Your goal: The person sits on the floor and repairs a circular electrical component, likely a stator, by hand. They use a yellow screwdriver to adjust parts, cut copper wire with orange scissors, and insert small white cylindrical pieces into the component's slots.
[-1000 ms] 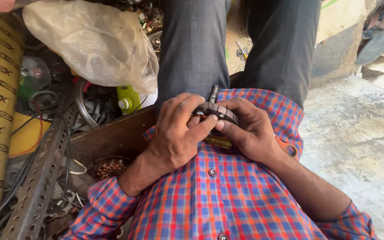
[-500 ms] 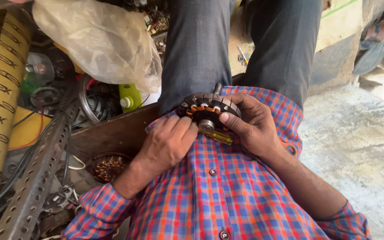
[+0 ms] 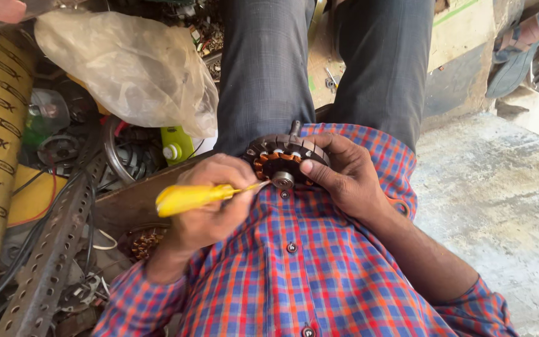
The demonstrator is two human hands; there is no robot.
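A person's right hand [image 3: 350,178] steadies a copper-wound motor stator [image 3: 282,159] against a checked shirt [image 3: 319,274] while the left hand [image 3: 210,206] touches a yellow-handled screwdriver [image 3: 188,197] to its hub.

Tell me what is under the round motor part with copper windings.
The motor part rests against the checked shirt, gripped by the right hand. What lies under its back face is covered.

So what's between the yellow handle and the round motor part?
In the head view, a thin metal shaft runs from the yellow handle to the motor part, partly behind the fingers.

Bright daylight, sharp focus; floor [image 3: 500,206] glares at right, clutter at left shadowed, edges wide-angle stretched.
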